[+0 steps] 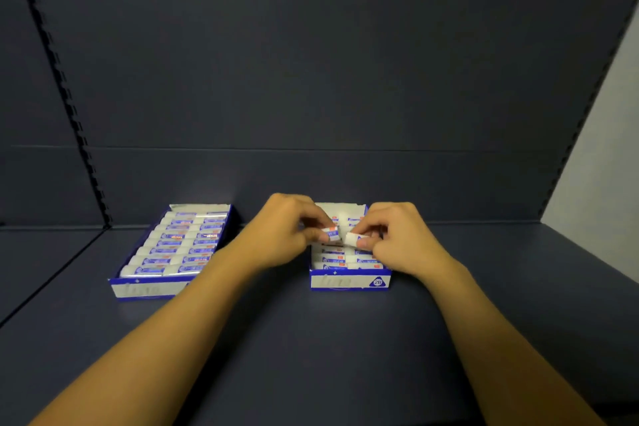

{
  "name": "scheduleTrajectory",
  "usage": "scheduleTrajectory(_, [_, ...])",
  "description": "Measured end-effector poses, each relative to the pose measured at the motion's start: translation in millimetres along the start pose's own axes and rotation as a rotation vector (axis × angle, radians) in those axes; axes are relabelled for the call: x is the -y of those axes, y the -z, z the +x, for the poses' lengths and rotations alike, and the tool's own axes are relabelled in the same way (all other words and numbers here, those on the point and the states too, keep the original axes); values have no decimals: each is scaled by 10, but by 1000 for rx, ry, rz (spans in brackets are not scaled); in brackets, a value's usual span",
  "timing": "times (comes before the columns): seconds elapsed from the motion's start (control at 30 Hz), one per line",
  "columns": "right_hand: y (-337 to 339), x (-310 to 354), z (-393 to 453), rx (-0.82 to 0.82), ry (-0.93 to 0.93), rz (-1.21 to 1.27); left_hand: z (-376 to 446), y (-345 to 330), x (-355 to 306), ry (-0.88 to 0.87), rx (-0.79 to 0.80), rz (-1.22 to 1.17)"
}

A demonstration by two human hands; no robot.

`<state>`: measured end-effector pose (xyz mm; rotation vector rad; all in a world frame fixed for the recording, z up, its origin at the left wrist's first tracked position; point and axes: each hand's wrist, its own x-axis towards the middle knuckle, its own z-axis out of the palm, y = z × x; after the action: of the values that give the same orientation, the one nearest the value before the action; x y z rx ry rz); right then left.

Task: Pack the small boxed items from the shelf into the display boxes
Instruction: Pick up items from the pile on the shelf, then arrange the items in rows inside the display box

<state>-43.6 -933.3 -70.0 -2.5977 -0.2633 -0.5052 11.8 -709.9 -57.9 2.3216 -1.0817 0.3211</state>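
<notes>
Display boxes [350, 282] side by side on dark blue shelf [311, 339].

The shelf [311, 339] and its back panel [311, 62] are dark slate blue. Both display boxes, left [147, 289] and right [349, 282], are blue and white, filled with white items [179, 237] banded blue with small orange marks.
</notes>
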Motion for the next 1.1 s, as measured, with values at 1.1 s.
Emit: scheduleTrajectory(1.1, [128, -5, -55, 281, -84, -103, -21, -197, -84, -72, 292, 126])
